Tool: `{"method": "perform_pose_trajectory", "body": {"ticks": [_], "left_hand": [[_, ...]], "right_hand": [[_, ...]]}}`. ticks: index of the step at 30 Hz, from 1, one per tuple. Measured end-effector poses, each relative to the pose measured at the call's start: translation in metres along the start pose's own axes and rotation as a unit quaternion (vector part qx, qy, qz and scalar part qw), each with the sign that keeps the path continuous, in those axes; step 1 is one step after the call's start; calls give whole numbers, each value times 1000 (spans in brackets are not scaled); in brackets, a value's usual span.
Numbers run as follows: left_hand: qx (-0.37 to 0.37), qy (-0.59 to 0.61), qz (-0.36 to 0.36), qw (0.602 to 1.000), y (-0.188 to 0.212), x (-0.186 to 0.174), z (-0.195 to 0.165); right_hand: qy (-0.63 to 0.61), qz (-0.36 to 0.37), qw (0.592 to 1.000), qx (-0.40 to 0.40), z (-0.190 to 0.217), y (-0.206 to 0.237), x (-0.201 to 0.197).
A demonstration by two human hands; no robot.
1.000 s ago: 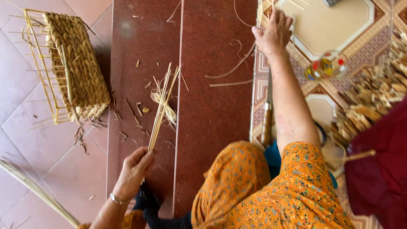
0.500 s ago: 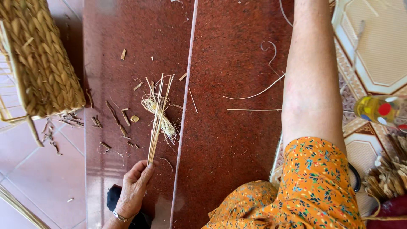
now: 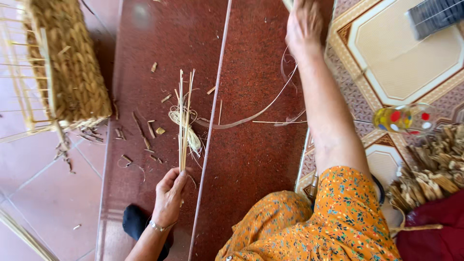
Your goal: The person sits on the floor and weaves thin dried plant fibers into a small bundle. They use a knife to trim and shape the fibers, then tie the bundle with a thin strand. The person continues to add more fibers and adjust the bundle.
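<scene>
The left hand (image 3: 169, 193) pinches a thin bundle of straight straw stalks (image 3: 184, 121) at its lower end, the grip closed around them so they stand up away from the person over the dark red stone floor (image 3: 251, 169). Just behind the stalks a loose tangle of pale fibre (image 3: 186, 128) lies on the floor, touching or nearly touching them. The right hand (image 3: 303, 26) reaches far out along the same red floor towards its far edge; its fingers curl around the end of a pale strip, but how tightly the grip closes cannot be told. A long curved fibre strand (image 3: 251, 116) trails from below that hand back towards the tangle. A half-woven straw basket (image 3: 67, 67) on a wire frame lies at the far left corner, and short straw scraps (image 3: 145, 135) are scattered beside it.
</scene>
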State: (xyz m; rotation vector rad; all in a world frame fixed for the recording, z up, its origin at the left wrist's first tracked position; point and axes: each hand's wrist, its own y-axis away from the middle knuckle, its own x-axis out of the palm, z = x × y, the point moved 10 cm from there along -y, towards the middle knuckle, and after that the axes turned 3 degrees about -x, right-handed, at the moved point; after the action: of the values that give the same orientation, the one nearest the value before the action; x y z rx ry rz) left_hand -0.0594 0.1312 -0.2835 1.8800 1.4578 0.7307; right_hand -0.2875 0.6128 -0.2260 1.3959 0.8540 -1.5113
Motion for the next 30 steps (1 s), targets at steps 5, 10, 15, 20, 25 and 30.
{"method": "perform_pose_trajectory", "body": {"ticks": [5,10,15,20,25,30], "left_hand": [[47,34,-9,998,32,8,-31],[123,116,33,985,65,9,-56],[149,177,76,970,98,16,-60],[208,39,58,976,121,57,-75],[300,17,72,951,124,107,-135],[415,-278,-53,865,132,137,-189]], "right_hand": [[-180,24,983,19,11,74,-8],[-334,5,942,-24,11,183,-42],[-512,-27,858,29,-25,286,-57],[-525,-58,849,31,-37,372,-77],[-585,-76,805,57,-33,412,-90],[-624,-113,774,-4,-22,418,-110]]}}
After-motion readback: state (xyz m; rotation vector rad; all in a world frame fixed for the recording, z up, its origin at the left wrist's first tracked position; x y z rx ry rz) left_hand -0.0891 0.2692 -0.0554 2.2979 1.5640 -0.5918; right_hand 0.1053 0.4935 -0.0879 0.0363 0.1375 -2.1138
